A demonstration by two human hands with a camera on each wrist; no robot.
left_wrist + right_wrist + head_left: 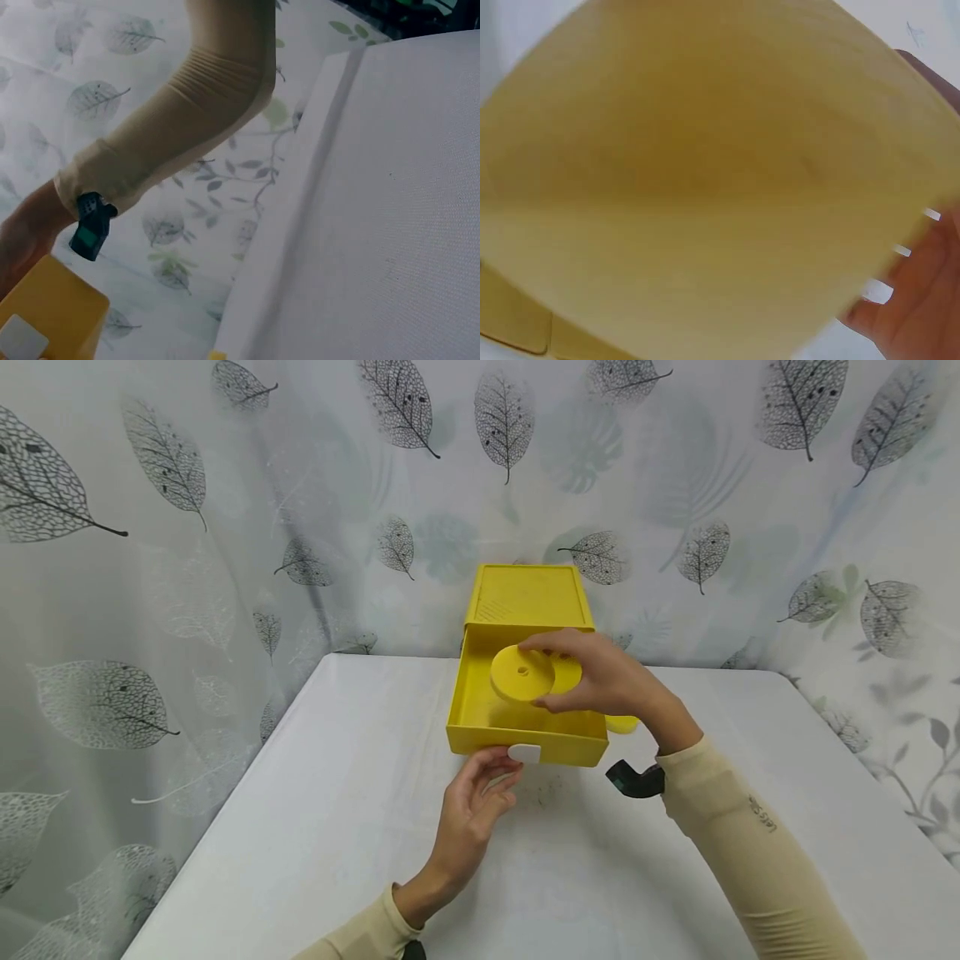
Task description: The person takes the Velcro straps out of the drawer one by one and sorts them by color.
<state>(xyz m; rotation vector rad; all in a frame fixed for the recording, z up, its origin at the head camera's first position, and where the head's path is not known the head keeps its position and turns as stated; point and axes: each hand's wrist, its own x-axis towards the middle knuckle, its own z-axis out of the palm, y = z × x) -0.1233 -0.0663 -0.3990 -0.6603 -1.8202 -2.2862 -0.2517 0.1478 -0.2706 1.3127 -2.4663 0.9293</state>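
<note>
A yellow box (pixel 480 693) stands with its lid (pixel 532 596) raised at the back and a white latch tab (pixel 525 752) on its front wall. Over the box's inside, my right hand (pixel 600 672) pinches a yellow disc (pixel 521 675) by its rim, thumb below and fingers above. The disc has a small mark at its centre. More yellow round pieces (pixel 567 672) lie behind it, partly covered by the hand. At the front wall, beside the tab, the fingertips of my left hand (pixel 468 814) touch the box. Blurred yellow box (pixel 720 165) fills most of the right wrist view.
Another yellow rounded piece (pixel 622 724) shows at the box's right side, mostly hidden. The box is on a white-covered table (pixel 360 793) near its far edge. A leaf-patterned curtain (pixel 450 510) hangs behind. A black wrist mount (pixel 636 779) juts from the right sleeve.
</note>
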